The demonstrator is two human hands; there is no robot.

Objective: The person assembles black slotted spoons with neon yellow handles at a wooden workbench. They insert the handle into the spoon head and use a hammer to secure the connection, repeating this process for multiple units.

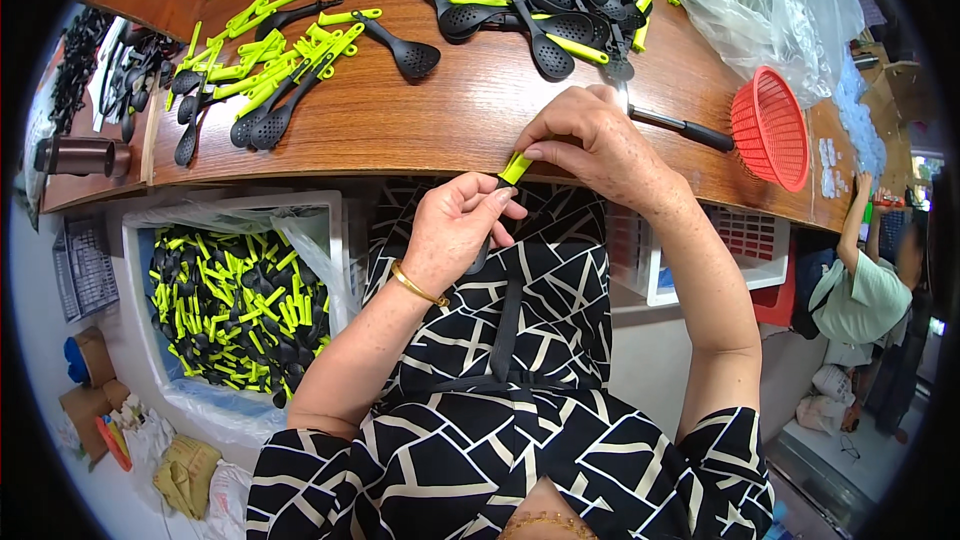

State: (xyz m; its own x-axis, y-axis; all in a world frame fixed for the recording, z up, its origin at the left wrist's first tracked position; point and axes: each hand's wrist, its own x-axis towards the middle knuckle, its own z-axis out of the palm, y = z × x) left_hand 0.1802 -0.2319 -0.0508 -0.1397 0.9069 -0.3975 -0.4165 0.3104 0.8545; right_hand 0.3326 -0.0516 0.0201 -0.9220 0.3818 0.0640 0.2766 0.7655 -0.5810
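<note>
In front of my lap, at the table's near edge, my left hand (465, 225) is closed around a black kitchen spoon (480, 258). Most of the spoon is hidden by my fingers, so I cannot tell whether its bowl has holes. At its upper end is a lime-green handle sleeve (515, 169), pinched between the thumb and fingers of my right hand (585, 140). Beyond my right hand, a tool with a black grip (685, 128) and a shiny metal shaft lies on the wooden table (440, 130).
Loose green sleeves and black perforated spoons (290, 120) lie at left; a bigger heap (560, 0) sits at the back. At right are a red plastic basket (770, 130) and clear plastic bags (760, 10). A lined white crate (135, 280) holds green-handled utensils. Another person (860, 290) is far right.
</note>
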